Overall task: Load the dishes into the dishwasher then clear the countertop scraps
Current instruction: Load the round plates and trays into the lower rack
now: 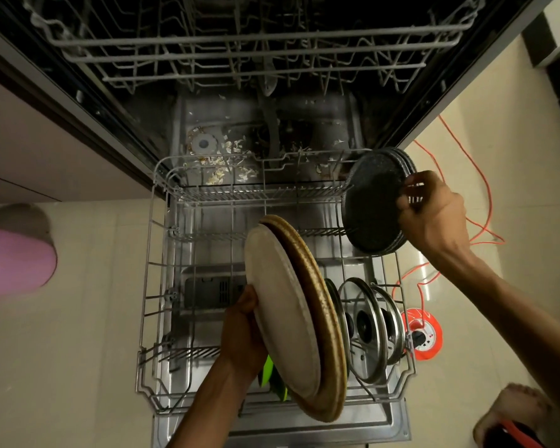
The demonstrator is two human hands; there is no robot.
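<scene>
We see both hands busy over the pulled-out lower rack [149,286] of the open dishwasher. The left hand [243,331] grips the near edge of a stack of large plates [285,312], a pale one in front and brown-rimmed ones behind it, held on edge and tilted over the rack middle. The right hand [430,208] pinches the rim of a stack of dark speckled plates [372,202] at the rack's far right corner, also on edge; we cannot tell if they sit between tines yet. Glass lids [366,328] already stand in the near right rows, just beside the brown rims. Main risk, as we judge it: each hand carries several plates by one edge, so a loose grasp could let one slide out and hit the rack or the lids. The big stack may knock the lids as it comes down. Something green [269,370] lies under it and could block seating. Food scraps [227,169] on the tub floor could clog the wash. An orange cable [466,176] on the floor beside the rack is a trip hazard.
</scene>
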